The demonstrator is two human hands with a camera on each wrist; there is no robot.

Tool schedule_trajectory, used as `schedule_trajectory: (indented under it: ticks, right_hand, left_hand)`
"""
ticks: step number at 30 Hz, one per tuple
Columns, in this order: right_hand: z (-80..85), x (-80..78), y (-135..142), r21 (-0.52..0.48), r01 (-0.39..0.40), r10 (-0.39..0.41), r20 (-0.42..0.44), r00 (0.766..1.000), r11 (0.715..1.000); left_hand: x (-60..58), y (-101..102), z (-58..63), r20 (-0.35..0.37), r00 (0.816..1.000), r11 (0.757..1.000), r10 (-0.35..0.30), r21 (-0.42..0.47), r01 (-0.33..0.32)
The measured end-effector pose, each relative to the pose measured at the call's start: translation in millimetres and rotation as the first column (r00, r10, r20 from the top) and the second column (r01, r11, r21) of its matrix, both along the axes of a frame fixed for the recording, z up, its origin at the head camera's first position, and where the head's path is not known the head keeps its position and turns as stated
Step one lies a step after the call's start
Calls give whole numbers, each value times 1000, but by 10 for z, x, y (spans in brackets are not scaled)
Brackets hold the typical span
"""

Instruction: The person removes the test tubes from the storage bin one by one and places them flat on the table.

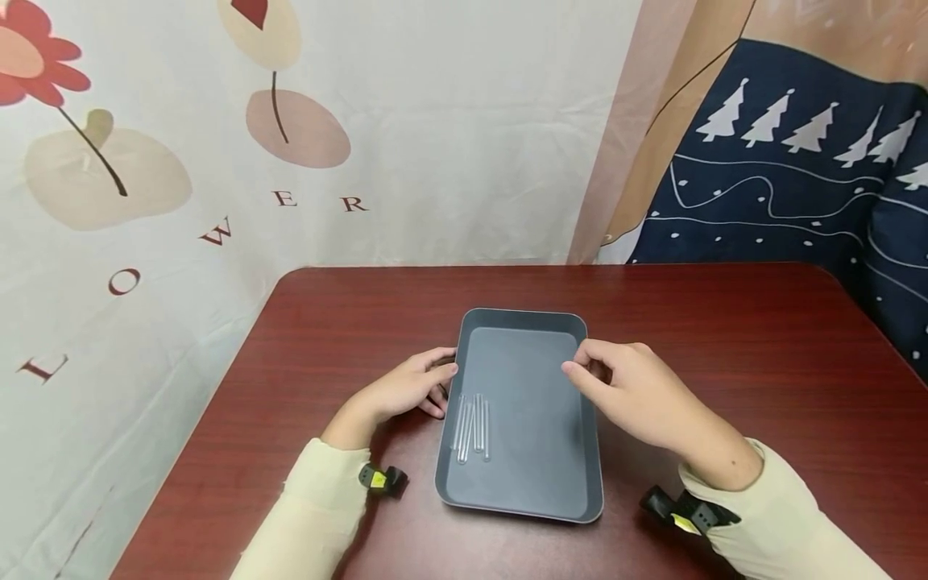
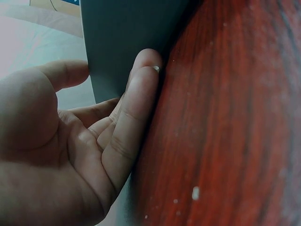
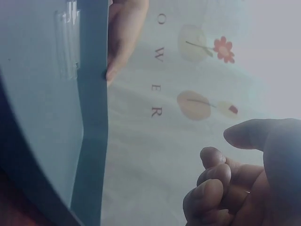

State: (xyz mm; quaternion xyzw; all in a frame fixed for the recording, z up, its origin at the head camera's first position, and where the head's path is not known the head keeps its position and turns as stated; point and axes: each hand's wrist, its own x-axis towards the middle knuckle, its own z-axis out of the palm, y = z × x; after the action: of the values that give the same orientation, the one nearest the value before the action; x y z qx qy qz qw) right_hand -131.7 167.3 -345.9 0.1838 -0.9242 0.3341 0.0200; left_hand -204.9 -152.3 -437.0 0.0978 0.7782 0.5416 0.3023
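Observation:
A grey rectangular tray (image 1: 536, 403) lies on the table, its long side running away from me. Several thin, clear test tubes (image 1: 462, 439) with rounded ends lie side by side at its left, close to the wall. My left hand (image 1: 409, 383) rests against the tray's left side; in the left wrist view its fingers (image 2: 134, 101) lie along the outer wall and the thumb is at the rim. Over the right rim hovers my right hand (image 1: 638, 387), fingers loosely bent. The right wrist view shows a gap between thumb and fingertips, with nothing held.
The dark red wooden table (image 1: 348, 322) extends around the tray. Behind it hangs a pale printed cloth (image 1: 464, 161) with flowers and letters. A navy cloth (image 1: 783, 185) with white trees hangs at the right. Both wrists wear black cameras (image 1: 391, 481) on straps.

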Motion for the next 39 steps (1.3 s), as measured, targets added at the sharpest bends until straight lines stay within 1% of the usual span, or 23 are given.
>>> schedule_trajectory:
  ticks: [6, 9, 14, 19, 23, 28, 35, 39]
  right_hand:
    - [111, -15, -118, 4, -36, 36, 1, 999, 999]
    - [123, -15, -193, 38, -49, 49, 0, 999, 998]
    - [69, -20, -353, 115, -90, 92, -15, 996, 989]
    - [14, -47, -515, 129, -124, 126, -3, 992, 984]
    - [-36, -78, -618, 149, -146, 148, -5, 989, 978]
    - [-89, -119, -683, 192, -151, 153, 7, 988, 970]
    - [-141, -182, -777, 217, -182, 183, 15, 983, 959]
    - [-178, -212, -846, 240, -204, 199, 46, 979, 949]
  left_hand:
    - [-3, -1, 0, 4, 1000, 1000, 8, -7, -8]
    - [-3, 2, 1, 13, 1000, 1000, 13, -15, -12]
    - [-2, 14, 21, 11, 1000, 1000, 12, -12, -12]
    - [-4, 10, 12, 6, 1000, 1000, 12, -3, -12]
    - [-1, 10, -5, 13, 1000, 1000, 17, -16, -17]
    - [-9, 28, -17, 18, 1000, 1000, 26, -14, -25]
    - [-12, 22, -12, 20, 1000, 1000, 20, -8, -20]
    - [-9, 10, -17, 18, 1000, 1000, 24, -9, -24]
